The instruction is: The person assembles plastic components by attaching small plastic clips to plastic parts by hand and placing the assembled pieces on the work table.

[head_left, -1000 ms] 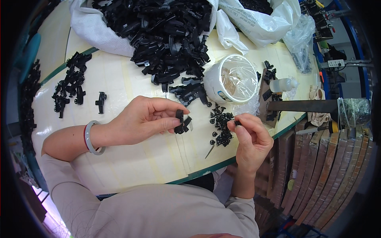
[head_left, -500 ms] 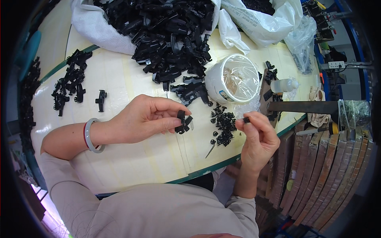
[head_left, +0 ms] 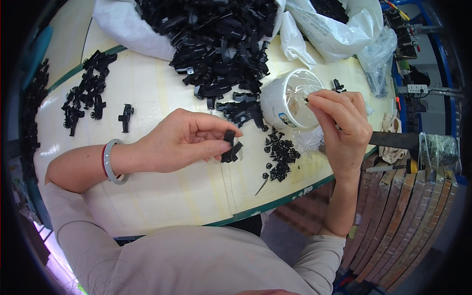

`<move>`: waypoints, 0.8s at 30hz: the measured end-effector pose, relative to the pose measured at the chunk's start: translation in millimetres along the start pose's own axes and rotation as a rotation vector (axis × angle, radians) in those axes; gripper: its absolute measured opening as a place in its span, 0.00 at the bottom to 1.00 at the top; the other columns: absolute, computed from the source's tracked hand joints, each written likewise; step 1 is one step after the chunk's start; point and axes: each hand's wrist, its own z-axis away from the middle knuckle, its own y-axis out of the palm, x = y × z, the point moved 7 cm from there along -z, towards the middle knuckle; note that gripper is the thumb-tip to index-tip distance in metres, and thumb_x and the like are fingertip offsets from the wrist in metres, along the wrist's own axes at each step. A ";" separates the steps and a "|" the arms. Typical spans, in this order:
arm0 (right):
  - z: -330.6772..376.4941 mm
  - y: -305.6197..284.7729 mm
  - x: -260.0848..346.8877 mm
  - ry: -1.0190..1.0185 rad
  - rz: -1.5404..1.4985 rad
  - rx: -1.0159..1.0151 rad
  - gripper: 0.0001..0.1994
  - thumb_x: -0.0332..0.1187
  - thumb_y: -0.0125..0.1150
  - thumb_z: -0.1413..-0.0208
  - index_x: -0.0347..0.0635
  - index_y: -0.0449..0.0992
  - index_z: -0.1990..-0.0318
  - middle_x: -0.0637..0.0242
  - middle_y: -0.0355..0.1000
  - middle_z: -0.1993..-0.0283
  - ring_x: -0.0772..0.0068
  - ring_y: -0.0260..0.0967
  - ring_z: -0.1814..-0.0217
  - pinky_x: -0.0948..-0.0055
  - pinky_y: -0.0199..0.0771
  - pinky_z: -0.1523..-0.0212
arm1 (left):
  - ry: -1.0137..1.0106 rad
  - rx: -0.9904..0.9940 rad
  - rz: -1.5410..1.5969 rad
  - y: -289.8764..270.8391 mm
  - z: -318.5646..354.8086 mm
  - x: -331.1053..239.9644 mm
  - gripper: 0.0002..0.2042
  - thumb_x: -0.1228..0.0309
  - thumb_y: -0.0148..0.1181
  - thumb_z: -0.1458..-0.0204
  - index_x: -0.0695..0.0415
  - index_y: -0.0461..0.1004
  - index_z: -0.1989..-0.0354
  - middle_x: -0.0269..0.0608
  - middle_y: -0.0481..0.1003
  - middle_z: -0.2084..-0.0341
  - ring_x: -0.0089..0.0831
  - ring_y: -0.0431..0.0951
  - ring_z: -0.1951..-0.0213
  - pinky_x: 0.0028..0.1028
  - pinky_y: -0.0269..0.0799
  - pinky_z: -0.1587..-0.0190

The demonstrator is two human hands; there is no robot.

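Between the thumb and fingers of my left hand (head_left: 184,140) is a black plastic part (head_left: 231,146), held above the pale table (head_left: 167,196). My right hand (head_left: 344,125) is raised beside the white tub (head_left: 275,104), whose top is covered with clear plastic film. Its thumb and forefinger pinch a small black piece (head_left: 307,100), mostly hidden by the fingertips. Below the tub lies a pile of small black round pieces (head_left: 281,155), with a thin metal pin (head_left: 261,187) next to it. One black plastic part (head_left: 126,118) lies alone left of my left hand.
A large heap of black parts (head_left: 221,54) spills from a white sack (head_left: 128,29) at the back. More parts (head_left: 88,88) lie at the left. White plastic bags (head_left: 329,34) stand at the back right. A dark metal bar (head_left: 393,139) reaches in from the right.
My right hand has moved up and to the right, from beside the small-piece pile to the tub, still pinching the small piece. The left hand keeps its part, slightly turned.
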 end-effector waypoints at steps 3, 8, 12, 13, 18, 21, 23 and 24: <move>-4.4 1.6 0.6 0.017 0.006 0.027 0.09 0.21 0.65 0.63 0.40 0.78 0.70 0.68 0.75 0.68 0.68 0.64 0.70 0.74 0.66 0.68 | 0.035 0.003 0.024 -2.4 -0.3 -0.9 0.14 0.77 0.53 0.46 0.63 0.70 0.51 0.33 0.74 0.68 0.15 0.72 0.69 0.16 0.69 0.67; -8.7 3.4 4.2 0.006 0.004 0.066 0.10 0.20 0.65 0.63 0.40 0.78 0.70 0.68 0.75 0.68 0.69 0.64 0.70 0.75 0.66 0.68 | 0.110 -0.012 0.075 -2.7 2.0 -1.2 0.15 0.78 0.53 0.47 0.63 0.69 0.50 0.33 0.73 0.67 0.15 0.72 0.68 0.16 0.71 0.64; 4.4 -6.2 -3.0 0.155 -0.240 -0.013 0.11 0.16 0.64 0.63 0.37 0.78 0.68 0.64 0.75 0.68 0.71 0.64 0.69 0.78 0.64 0.67 | 0.009 -0.028 0.154 -4.1 3.9 -0.5 0.13 0.79 0.54 0.47 0.64 0.70 0.52 0.38 0.75 0.65 0.20 0.76 0.65 0.19 0.74 0.62; 9.2 -6.2 -1.1 0.204 -0.306 -0.013 0.11 0.14 0.64 0.63 0.35 0.78 0.68 0.62 0.75 0.68 0.72 0.65 0.68 0.78 0.64 0.66 | -0.019 -0.041 0.179 -4.9 4.0 1.5 0.12 0.79 0.54 0.48 0.65 0.71 0.54 0.40 0.76 0.65 0.21 0.77 0.64 0.20 0.75 0.61; 33.7 8.8 22.9 0.326 -0.499 -0.035 0.12 0.14 0.65 0.65 0.35 0.78 0.69 0.61 0.75 0.68 0.71 0.65 0.67 0.78 0.64 0.65 | -0.050 -0.030 0.201 -1.2 4.8 0.6 0.11 0.78 0.56 0.48 0.67 0.71 0.56 0.44 0.76 0.66 0.24 0.78 0.66 0.21 0.75 0.63; 45.8 19.1 39.6 0.301 -0.467 -0.131 0.12 0.16 0.66 0.66 0.37 0.78 0.69 0.62 0.75 0.68 0.70 0.65 0.69 0.78 0.64 0.66 | -0.054 -0.023 0.209 0.2 3.2 3.1 0.12 0.77 0.57 0.49 0.67 0.70 0.56 0.44 0.76 0.66 0.24 0.78 0.67 0.21 0.75 0.63; 47.4 27.2 47.9 0.265 -0.459 -0.136 0.12 0.17 0.66 0.66 0.37 0.78 0.69 0.62 0.75 0.68 0.70 0.65 0.69 0.78 0.63 0.66 | -0.051 -0.003 0.208 1.7 1.2 2.0 0.12 0.77 0.57 0.49 0.67 0.70 0.56 0.43 0.76 0.66 0.24 0.78 0.66 0.21 0.75 0.63; 47.9 30.0 52.7 0.226 -0.442 -0.136 0.12 0.18 0.67 0.66 0.38 0.78 0.69 0.63 0.76 0.68 0.70 0.65 0.69 0.78 0.63 0.67 | -0.056 -0.003 0.202 1.0 1.6 2.3 0.12 0.77 0.57 0.49 0.67 0.70 0.56 0.43 0.76 0.66 0.24 0.78 0.66 0.21 0.75 0.63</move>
